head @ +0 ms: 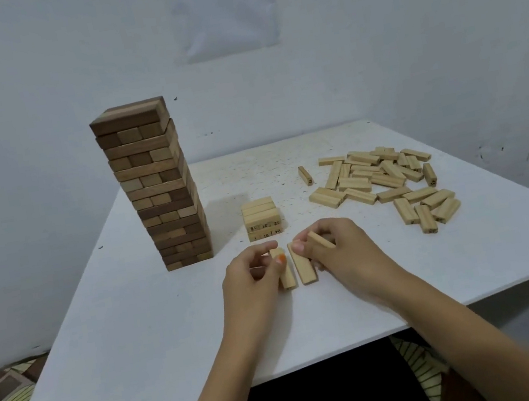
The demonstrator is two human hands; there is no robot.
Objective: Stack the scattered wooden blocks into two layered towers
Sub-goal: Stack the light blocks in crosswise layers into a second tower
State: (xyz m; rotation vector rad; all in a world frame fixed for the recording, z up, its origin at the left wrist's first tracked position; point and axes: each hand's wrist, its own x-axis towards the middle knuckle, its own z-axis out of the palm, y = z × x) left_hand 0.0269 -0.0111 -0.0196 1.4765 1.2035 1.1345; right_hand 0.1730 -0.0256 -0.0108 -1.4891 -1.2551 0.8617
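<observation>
Two hands work just below the centre of the frame. The left hand (254, 273) pinches the far end of a pale block (285, 275) lying flat on the table (130, 325). The right hand (340, 249) grips a tilted block (322, 240) in its curled fingers and rests a fingertip on a second flat block (303, 268). The two flat pieces lie side by side, nearly touching, and are probably being squared up as part of a row for the next layer. Just above them stands the short pale tower (261, 218), a few layers high and close enough that a finished row has little way to travel. Left of it rises the tall dark tower (153, 183), which looks complete. Loose blocks (388, 180) lie in a heap at centre right, on the right hand's side, with one stray block (305, 175) apart at the heap's left edge. No box or tray shows; the pieces sit directly on the table.
</observation>
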